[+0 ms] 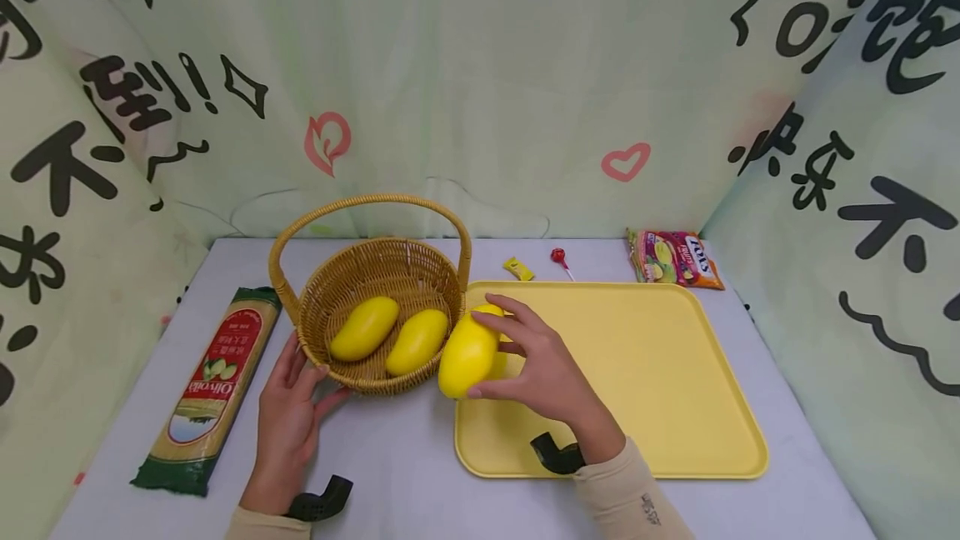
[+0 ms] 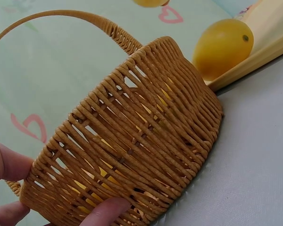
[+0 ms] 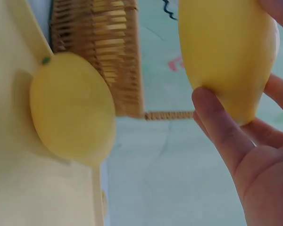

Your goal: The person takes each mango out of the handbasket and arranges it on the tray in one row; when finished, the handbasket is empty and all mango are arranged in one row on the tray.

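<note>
Right grip (image 1: 536, 361) around one mango (image 1: 468, 354)

basket handle (image 1: 360, 205) arching overhead, tray (image 1: 660, 373) right half open

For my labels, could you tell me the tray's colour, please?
The tray is pale yellow; the head view shows it best.

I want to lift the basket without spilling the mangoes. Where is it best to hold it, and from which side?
Probably take the arched handle at its top, from above: it spans the basket across the middle, so the two mangoes stay level. The left hand now only steadies the woven wall.
</note>
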